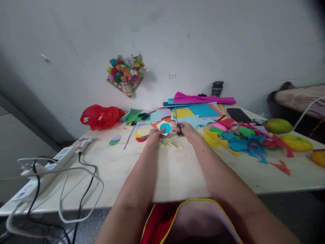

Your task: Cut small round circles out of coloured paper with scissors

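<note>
Between the fingers of my left hand [155, 135] is a piece of pale yellow paper [162, 125] with a blue paper circle [165, 128] lying on it. My right hand [186, 130] is closed round the handles of dark-handled scissors [176, 115], whose blades point up and away, just right of the paper. Pale yellow paper scraps [172, 144] lie on the table below both hands. Left of my left hand are round paper pieces in yellow [143, 132] and red, and farther left a green circle [113, 142] with a lilac one.
Coloured sheets [203, 110] and a second pair of scissors [144, 115] lie at the back. Paper scraps [238, 142], a phone [238, 115] and mangoes [278, 125] are on the right. A red bag [101, 116] and a power strip [42, 171] with cables are on the left.
</note>
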{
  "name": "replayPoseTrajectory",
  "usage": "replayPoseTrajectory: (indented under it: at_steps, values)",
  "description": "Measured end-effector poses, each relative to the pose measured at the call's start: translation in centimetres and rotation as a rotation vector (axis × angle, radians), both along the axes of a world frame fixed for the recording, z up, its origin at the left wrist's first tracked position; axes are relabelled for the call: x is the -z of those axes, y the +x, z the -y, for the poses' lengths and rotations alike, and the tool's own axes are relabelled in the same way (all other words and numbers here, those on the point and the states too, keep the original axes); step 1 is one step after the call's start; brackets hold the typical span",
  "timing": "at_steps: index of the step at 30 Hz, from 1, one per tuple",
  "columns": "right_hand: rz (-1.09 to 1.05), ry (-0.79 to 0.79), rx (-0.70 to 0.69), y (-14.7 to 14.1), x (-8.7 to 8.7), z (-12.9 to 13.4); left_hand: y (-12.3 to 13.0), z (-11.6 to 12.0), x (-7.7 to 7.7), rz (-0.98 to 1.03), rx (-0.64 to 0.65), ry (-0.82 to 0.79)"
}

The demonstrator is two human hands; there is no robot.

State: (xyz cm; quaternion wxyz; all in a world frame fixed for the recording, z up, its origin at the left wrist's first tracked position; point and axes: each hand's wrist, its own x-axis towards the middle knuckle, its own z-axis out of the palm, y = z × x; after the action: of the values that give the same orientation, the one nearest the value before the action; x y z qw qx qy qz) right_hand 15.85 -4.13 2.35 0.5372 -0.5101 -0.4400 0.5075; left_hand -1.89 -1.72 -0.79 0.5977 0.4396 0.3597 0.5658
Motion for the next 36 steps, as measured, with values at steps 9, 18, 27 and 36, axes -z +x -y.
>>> replayPoseTrajectory:
  at_steps: [9,18,27,36]
  values:
    - [-0.019,0.027,0.045,-1.3,-0.3,0.5,0.1,0.0,0.5,-0.093,0.058,0.071]
    - [0.000,0.095,0.073,-1.7,0.3,-0.2,0.5,-0.2,0.6,-0.050,0.074,0.071]
    - [-0.007,0.253,0.149,-1.9,1.2,-0.8,1.5,0.5,0.2,0.069,0.069,0.028]
    - [-0.026,0.255,0.169,-2.3,1.3,-0.9,1.7,0.3,0.2,0.089,-0.006,0.045]
